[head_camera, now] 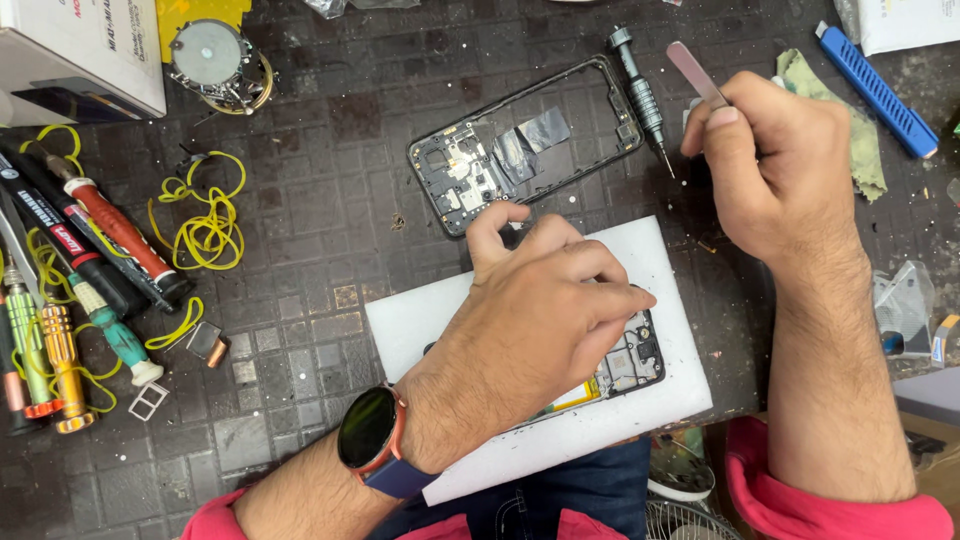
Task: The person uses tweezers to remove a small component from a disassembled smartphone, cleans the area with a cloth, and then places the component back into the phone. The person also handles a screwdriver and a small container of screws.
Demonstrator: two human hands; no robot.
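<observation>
Two hands work: left hand [545, 310] presses the opened phone [630, 365]; right hand [775, 165] pinches tweezers [697, 74] beside a screwdriver [640, 95].

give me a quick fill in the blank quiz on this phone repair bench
1. The left hand presses an opened phone on a ____ foam pad.
2. The right hand holds a thin flat ____ tool.
3. The black phone frame lies beside a grey ____.
4. The left wrist wears a round ____.

Missing: white; pink; screwdriver; watch

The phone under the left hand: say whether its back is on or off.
Off: the phone shows bare circuitry beside the left hand; a detached frame lies apart.
</observation>
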